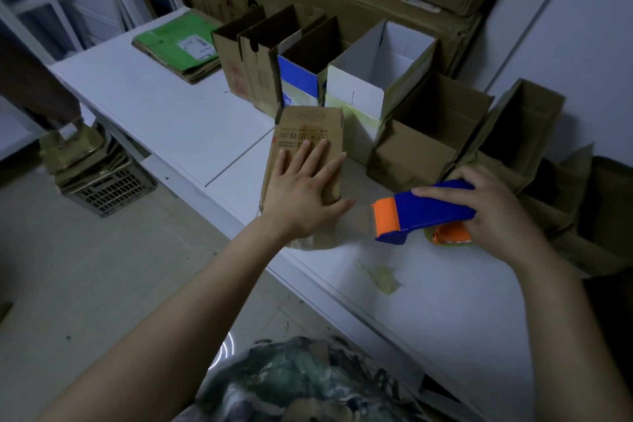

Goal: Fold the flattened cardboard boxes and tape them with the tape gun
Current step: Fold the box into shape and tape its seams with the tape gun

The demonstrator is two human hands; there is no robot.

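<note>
Left hand point(305, 188): fingers straight and spread, palm pressing flat on the small brown printed cardboard box point(310, 128), which lies on its side near the front edge of the white table point(164, 113).
Right hand point(493, 216): fingers curled round the blue plastic tape gun with orange front guard point(428, 209) — orange end toward the box, just beside it.
Back row: open upright cardboard boxes point(356, 89), brown, blue-and-white and white, side by side behind the hands.
Far left of table: flattened cardboard stack with green top sheet point(178, 44).
Floor: grey plastic crate point(113, 192) — flattened cardboard piled in it.
</note>
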